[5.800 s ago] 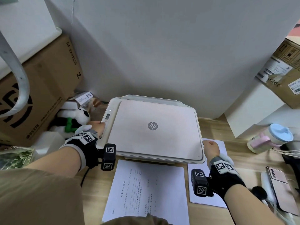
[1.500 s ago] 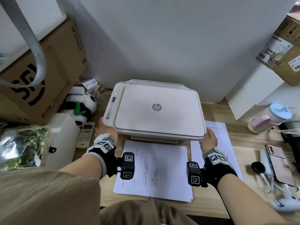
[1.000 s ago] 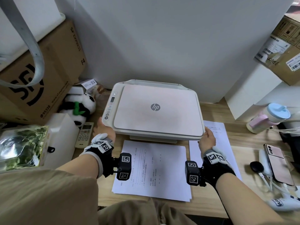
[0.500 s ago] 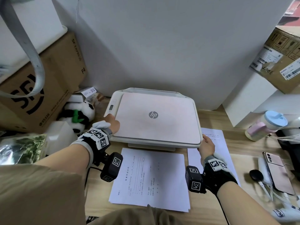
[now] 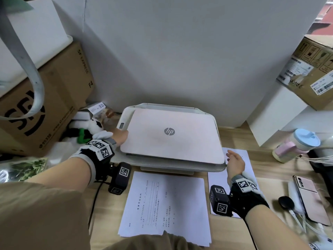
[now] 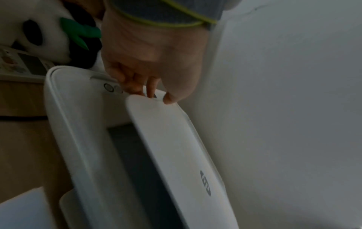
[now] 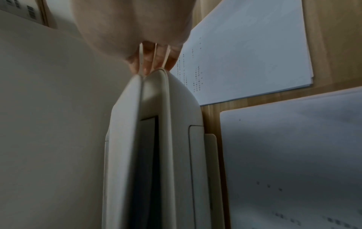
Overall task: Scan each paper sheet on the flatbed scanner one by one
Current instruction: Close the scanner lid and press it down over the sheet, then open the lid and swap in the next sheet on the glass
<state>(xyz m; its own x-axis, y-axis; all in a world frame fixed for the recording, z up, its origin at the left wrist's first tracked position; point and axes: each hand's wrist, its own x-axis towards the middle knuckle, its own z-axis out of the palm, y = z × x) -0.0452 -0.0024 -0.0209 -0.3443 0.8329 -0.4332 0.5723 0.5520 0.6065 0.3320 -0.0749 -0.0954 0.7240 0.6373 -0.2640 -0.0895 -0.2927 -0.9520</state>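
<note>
A white HP flatbed scanner (image 5: 124,116) sits on the wooden desk against the wall. Its lid (image 5: 171,139) is raised a little at the front. My left hand (image 5: 122,136) pinches the lid's left edge, thumb on top and fingers underneath (image 6: 141,89). Dark glass (image 6: 137,155) shows below the lid (image 6: 176,147). My right hand (image 5: 232,157) is at the scanner's front right corner with straight fingers (image 7: 147,65) against the lid (image 7: 125,124) and body (image 7: 176,116). A printed paper stack (image 5: 165,204) lies in front of the scanner. Another printed sheet (image 5: 241,156) lies beneath my right hand.
A panda plush (image 5: 86,130) and a large cardboard box (image 5: 54,105) crowd the scanner's left side. On the right are a white block (image 5: 273,116), a blue-lidded cup (image 5: 297,145), a phone (image 5: 310,195) and cables. A wall stands right behind the scanner.
My left hand moved from the scanner's front left corner up to the lid's left edge and took hold. The lid has lifted slightly. My right hand's fingers have straightened at the front right corner.
</note>
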